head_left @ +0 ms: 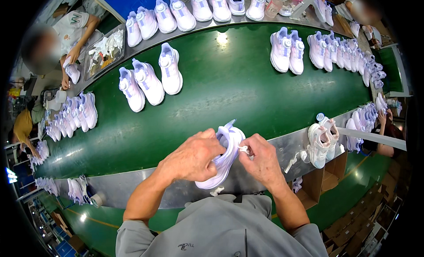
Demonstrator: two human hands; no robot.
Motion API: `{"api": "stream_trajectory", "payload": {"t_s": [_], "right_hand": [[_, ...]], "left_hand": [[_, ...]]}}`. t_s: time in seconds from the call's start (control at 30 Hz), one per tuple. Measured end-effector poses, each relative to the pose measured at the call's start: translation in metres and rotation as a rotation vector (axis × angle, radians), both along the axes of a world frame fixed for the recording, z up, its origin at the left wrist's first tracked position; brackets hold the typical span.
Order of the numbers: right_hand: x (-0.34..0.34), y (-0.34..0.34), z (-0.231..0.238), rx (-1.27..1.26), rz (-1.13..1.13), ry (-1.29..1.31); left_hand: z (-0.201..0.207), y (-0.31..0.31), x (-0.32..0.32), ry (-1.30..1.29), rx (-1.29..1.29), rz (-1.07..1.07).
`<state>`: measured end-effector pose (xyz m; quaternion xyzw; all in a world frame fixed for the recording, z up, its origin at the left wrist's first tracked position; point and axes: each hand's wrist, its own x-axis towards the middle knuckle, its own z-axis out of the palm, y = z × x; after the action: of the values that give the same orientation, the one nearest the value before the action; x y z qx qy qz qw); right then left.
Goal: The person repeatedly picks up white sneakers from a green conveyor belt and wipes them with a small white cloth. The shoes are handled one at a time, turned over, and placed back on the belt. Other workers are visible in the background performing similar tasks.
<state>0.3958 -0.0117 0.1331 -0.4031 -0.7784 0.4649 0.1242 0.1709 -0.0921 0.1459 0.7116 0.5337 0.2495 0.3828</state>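
A pale lavender-white sneaker (229, 162) rests on the metal ledge in front of me, tilted, its opening facing up. My left hand (192, 155) is closed on the sneaker's collar, its fingertips partly hidden at the opening. On the shoe's other side, my right hand (261, 159) pinches a small white crumpled scrap (244, 149) close to the collar. Whether the scrap is cloth or paper I cannot make out. Another white scrap (217, 191) lies by the ledge's near edge, below the shoe.
Beyond the metal ledge (150, 179) runs a green conveyor belt (212, 89) with sneakers (148, 82) standing on it. A white pair (319, 144) stands to my right, near cardboard boxes (324, 179). More shoes (201, 7) line the far ledge. A co-worker (73, 36) handles a shoe at the far left.
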Motion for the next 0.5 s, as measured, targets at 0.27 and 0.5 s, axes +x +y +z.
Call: {"api": "stream_trajectory", "payload": {"t_s": [0.27,0.5], "right_hand": [[-0.003,-0.011,-0.003,0.068,-0.005,0.049],[-0.006,-0.025,0.0,0.024,0.039,0.06]], "left_hand": [[0.001,0.0,-0.003,-0.067,-0.072,0.067],[-0.001,-0.003,-0.014,-0.088,-0.145,0.114]]}}
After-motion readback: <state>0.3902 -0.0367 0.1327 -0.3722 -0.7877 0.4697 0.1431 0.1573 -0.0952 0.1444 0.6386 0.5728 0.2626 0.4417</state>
